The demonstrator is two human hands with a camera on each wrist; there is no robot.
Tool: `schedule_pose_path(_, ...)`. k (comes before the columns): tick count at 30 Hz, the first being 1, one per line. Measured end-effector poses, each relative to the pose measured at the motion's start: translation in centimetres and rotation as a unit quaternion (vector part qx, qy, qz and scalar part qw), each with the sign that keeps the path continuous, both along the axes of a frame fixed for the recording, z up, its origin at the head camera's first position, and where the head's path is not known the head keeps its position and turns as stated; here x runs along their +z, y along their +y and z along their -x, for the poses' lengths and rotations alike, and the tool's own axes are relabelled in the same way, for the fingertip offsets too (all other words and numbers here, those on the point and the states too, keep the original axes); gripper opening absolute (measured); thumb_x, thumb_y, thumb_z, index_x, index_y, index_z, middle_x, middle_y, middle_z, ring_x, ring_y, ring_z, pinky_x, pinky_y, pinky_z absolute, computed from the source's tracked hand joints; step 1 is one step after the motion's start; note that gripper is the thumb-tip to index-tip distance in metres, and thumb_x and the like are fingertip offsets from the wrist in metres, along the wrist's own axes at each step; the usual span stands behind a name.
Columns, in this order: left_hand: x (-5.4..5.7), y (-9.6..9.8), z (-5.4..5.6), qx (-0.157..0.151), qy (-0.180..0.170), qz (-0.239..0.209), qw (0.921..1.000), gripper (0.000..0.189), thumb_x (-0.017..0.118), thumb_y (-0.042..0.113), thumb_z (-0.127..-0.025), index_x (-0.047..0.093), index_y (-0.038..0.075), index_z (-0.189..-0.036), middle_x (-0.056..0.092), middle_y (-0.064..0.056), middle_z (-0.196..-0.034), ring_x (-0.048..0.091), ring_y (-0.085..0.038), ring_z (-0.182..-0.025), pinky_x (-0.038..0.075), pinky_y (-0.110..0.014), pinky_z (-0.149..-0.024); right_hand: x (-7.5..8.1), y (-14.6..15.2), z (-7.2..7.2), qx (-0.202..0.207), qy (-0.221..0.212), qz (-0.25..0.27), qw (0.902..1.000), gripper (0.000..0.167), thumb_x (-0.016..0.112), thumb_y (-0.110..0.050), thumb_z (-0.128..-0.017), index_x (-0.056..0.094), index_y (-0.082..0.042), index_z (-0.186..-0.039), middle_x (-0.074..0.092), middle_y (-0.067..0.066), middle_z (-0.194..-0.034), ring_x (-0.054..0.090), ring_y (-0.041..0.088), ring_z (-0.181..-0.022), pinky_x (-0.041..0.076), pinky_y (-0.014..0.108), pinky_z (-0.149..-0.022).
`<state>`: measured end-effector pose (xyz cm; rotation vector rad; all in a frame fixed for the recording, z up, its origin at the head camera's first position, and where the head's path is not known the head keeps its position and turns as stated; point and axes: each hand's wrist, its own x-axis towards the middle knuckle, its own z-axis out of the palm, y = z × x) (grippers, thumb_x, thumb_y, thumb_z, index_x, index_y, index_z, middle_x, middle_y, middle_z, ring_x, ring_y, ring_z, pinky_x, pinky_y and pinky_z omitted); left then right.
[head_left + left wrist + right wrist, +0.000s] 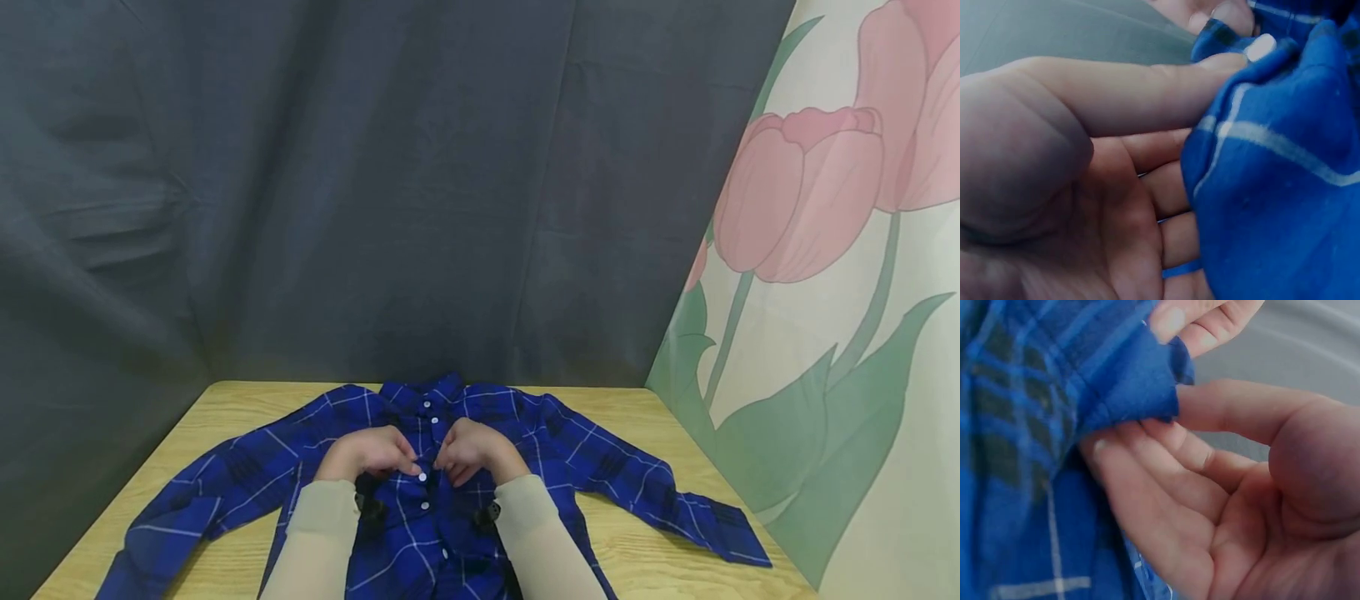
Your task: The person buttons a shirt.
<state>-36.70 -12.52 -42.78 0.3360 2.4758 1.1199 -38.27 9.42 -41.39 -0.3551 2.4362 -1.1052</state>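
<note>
A blue plaid shirt point(405, 533) with white buttons lies front up, collar at the far side and sleeves spread. My left hand point(381, 451) pinches the edge of its front placket beside a white button point(1262, 48), the thumb laid along the cloth in the left wrist view. From the other side my right hand point(472, 450) pinches the opposite front edge point(1141, 387) between thumb and fingers. Both hands are close together at mid-chest, the cloth lifted between them. Whether the button sits in its hole, I cannot tell.
The shirt lies on a light wooden table point(637, 542). Behind the table hangs a dark grey curtain point(420, 200). A panel with painted pink tulips point(810, 192) stands along the right side. One sleeve point(727, 529) reaches near the table's right edge.
</note>
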Motion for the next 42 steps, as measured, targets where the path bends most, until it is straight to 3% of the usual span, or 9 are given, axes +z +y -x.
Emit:
schedule_pose_path(4, 0.1, 0.4, 0.2, 0.009, 0.005, 0.009, 0.9999, 0.034, 0.079, 0.022, -0.098, 0.065, 0.017, -0.067, 0.044, 0.007, -0.062, 0.049, -0.014, -0.067, 0.046, -0.032, -0.071, 0.1, 0.0, 0.0, -0.032, -0.007, 0.026, 0.9991, 0.015, 0.076, -0.004, -0.092, 0.073, 0.000, -0.078, 0.075, 0.013, -0.080, 0.078, 0.028, -0.076, 0.069, 0.044, -0.077)
schedule_pose_path(9, 0.2, 0.8, 0.5, 0.036, -0.012, -0.036, 0.9986, 0.040, 0.073, 0.024, -0.103, 0.063, 0.016, -0.065, 0.046, 0.006, -0.060, 0.045, -0.013, -0.059, 0.040, -0.028, -0.063, 0.3, 0.1, 0.2, -0.060, -0.001, 0.073, 0.9955, 0.020, 0.076, -0.006, -0.096, 0.070, -0.001, -0.078, 0.071, 0.010, -0.082, 0.074, 0.022, -0.078, 0.069, 0.043, -0.079)
schedule_pose_path(15, 0.4, 1.0, 0.8, 0.053, -0.033, -0.087, 0.9942, 0.037, 0.070, 0.020, -0.103, 0.061, 0.016, -0.068, 0.049, 0.006, -0.063, 0.047, -0.011, -0.060, 0.042, -0.026, -0.063, 0.3, 0.1, 0.3, -0.043, -0.003, 0.096, 0.9944, 0.010, 0.078, -0.003, -0.093, 0.081, 0.007, -0.095, 0.079, 0.013, -0.089, 0.075, 0.020, -0.076, 0.069, 0.043, -0.077)
schedule_pose_path(22, 0.1, 1.2, 0.8, 0.067, -0.035, -0.121, 0.9897, 0.032, 0.066, 0.016, -0.106, 0.064, 0.015, -0.074, 0.052, 0.007, -0.065, 0.055, -0.009, -0.065, 0.052, -0.024, -0.067, 0.1, 0.2, 0.5, -0.040, 0.006, 0.099, 0.9943, 0.009, 0.082, -0.003, -0.092, 0.083, 0.006, -0.096, 0.083, 0.014, -0.089, 0.078, 0.021, -0.076, 0.069, 0.043, -0.077)
schedule_pose_path(29, 0.2, 1.0, 0.7, 0.069, -0.028, -0.115, 0.9906, 0.025, 0.075, 0.022, -0.102, 0.072, 0.011, -0.079, 0.061, 0.006, -0.068, 0.063, -0.011, -0.070, 0.057, -0.027, -0.072, 0.0, -0.2, 0.6, -0.063, 0.003, 0.124, 0.9903, 0.011, 0.078, 0.001, -0.093, 0.082, 0.008, -0.100, 0.079, 0.012, -0.091, 0.074, 0.020, -0.079, 0.069, 0.044, -0.079)
schedule_pose_path(32, 0.2, 1.0, 0.6, 0.070, -0.021, -0.114, 0.9908, 0.028, 0.078, 0.022, -0.100, 0.068, 0.013, -0.074, 0.059, 0.006, -0.065, 0.061, -0.011, -0.067, 0.055, -0.026, -0.070, 0.0, -0.3, 0.6, -0.065, 0.000, 0.129, 0.9895, 0.012, 0.077, 0.002, -0.093, 0.081, 0.008, -0.101, 0.077, 0.011, -0.092, 0.073, 0.020, -0.080, 0.069, 0.044, -0.080)
schedule_pose_path(37, 0.2, 1.1, 0.6, 0.092, -0.015, -0.132, 0.9869, 0.035, 0.076, 0.016, -0.100, 0.058, 0.017, -0.070, 0.049, 0.007, -0.062, 0.051, -0.010, -0.060, 0.050, -0.025, -0.067, -0.1, -0.2, 0.7, -0.061, -0.006, 0.132, 0.9894, 0.014, 0.075, 0.001, -0.095, 0.080, 0.010, -0.104, 0.077, 0.012, -0.095, 0.071, 0.019, -0.081, 0.068, 0.044, -0.082)
schedule_pose_path(42, 0.1, 1.1, 0.8, 0.110, -0.012, -0.155, 0.9816, 0.024, 0.076, 0.012, -0.098, 0.064, 0.011, -0.078, 0.053, 0.006, -0.068, 0.059, -0.011, -0.067, 0.059, -0.028, -0.075, -0.2, -0.2, 0.8, -0.058, -0.013, 0.135, 0.9891, 0.014, 0.075, 0.000, -0.097, 0.080, 0.009, -0.106, 0.077, 0.011, -0.097, 0.071, 0.019, -0.083, 0.068, 0.045, -0.084)
